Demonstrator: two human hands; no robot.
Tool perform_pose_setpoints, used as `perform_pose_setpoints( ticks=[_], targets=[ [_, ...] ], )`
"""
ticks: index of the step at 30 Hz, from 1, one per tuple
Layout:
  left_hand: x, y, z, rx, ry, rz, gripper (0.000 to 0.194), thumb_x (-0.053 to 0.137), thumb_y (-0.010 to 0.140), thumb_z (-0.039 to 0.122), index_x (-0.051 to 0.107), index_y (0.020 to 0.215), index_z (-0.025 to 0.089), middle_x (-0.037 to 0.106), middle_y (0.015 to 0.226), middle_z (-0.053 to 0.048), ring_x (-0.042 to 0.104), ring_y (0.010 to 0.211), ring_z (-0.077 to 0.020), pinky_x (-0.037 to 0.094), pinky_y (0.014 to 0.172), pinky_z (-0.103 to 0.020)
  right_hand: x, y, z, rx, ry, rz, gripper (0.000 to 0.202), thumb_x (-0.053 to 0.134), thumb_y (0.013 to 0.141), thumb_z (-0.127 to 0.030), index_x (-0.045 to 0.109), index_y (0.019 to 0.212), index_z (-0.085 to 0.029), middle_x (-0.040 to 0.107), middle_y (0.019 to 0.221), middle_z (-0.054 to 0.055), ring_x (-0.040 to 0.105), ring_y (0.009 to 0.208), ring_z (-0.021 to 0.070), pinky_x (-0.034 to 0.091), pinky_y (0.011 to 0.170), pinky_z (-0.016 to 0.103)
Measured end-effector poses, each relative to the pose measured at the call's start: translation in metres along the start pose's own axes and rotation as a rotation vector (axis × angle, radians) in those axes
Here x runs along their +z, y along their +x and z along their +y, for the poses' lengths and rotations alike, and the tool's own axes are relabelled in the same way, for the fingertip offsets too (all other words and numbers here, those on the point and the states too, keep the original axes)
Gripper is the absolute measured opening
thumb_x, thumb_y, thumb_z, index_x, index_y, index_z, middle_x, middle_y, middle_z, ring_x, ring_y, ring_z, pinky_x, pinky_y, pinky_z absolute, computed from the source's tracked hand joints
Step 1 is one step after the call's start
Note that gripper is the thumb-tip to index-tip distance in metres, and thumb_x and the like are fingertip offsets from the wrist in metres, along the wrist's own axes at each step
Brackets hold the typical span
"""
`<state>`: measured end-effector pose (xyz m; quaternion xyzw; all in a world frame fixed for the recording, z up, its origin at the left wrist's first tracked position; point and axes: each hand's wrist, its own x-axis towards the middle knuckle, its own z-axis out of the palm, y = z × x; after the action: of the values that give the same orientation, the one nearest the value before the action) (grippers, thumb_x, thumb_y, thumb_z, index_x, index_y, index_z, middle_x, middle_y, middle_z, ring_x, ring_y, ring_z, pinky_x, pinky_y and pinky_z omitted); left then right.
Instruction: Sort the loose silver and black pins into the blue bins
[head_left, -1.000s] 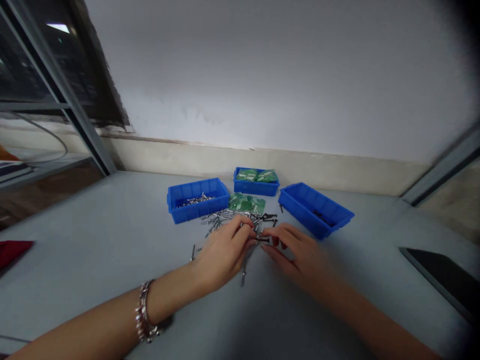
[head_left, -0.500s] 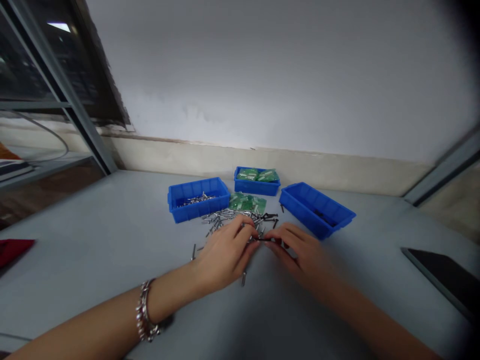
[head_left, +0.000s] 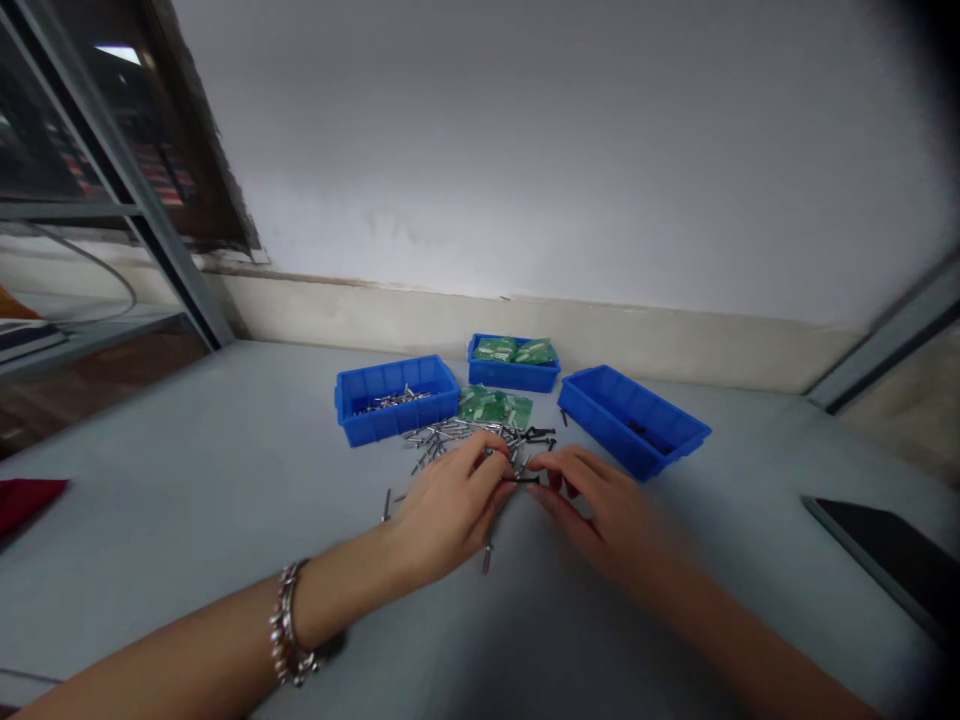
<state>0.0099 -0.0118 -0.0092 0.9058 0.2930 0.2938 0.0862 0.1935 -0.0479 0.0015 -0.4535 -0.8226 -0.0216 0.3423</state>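
My left hand [head_left: 457,510] is closed, thumb and forefinger pinching a black screw [head_left: 527,480] that points sideways to the right. Close by its free end is my right hand [head_left: 592,505], thumb and forefinger parted above and below it. Behind my hands lies a loose pile of silver screws [head_left: 450,430], partly hidden by the left hand. A few black screws [head_left: 538,434] rest at the pile's right side. One silver screw [head_left: 487,557] lies just below my left hand, and another [head_left: 387,503] stands out left of it.
A blue bin [head_left: 397,425] at left holds silver screws; a right-hand blue bin [head_left: 611,425] holds dark pieces. The back blue bin [head_left: 514,375] contains green packets, with a green packet [head_left: 495,405] in front. A dark tablet-like object [head_left: 889,555] and red item [head_left: 30,500] lie on the table.
My right thumb and forefinger have parted from the black screw, baring its right end. My left hand stays in nearly the same place, still pinching it.
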Motion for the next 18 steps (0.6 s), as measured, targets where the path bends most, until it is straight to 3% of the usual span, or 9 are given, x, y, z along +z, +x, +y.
perform_pose_setpoints(
  ticks=[14, 18],
  targets=[
    [0.0010, -0.0008, -0.0020, 0.019, -0.021, 0.061, 0.019, 0.033, 0.092, 0.021, 0.051, 0.089, 0.016, 0.051, 0.099, -0.008, 0.053, 0.082, -0.0166, 0.049, 0.071, -0.032, -0.0001, -0.0015, 0.0004, 0.001, 0.008, -0.030, 0.010, 0.047, 0.085, -0.023, 0.055, 0.091, -0.022, 0.062, 0.080, 0.005, 0.060, 0.076, 0.0204, 0.049, 0.063, 0.032],
    [0.0019, -0.0019, -0.0004, -0.025, -0.019, 0.055, 0.018, 0.040, 0.089, 0.025, 0.048, 0.103, 0.017, 0.046, 0.109, -0.010, 0.052, 0.090, -0.0199, 0.049, 0.076, -0.036, -0.0010, -0.0012, 0.0005, -0.011, 0.005, -0.042, 0.010, 0.046, 0.085, -0.021, 0.056, 0.086, -0.021, 0.062, 0.077, 0.004, 0.060, 0.074, 0.0197, 0.049, 0.062, 0.031]
  ],
)
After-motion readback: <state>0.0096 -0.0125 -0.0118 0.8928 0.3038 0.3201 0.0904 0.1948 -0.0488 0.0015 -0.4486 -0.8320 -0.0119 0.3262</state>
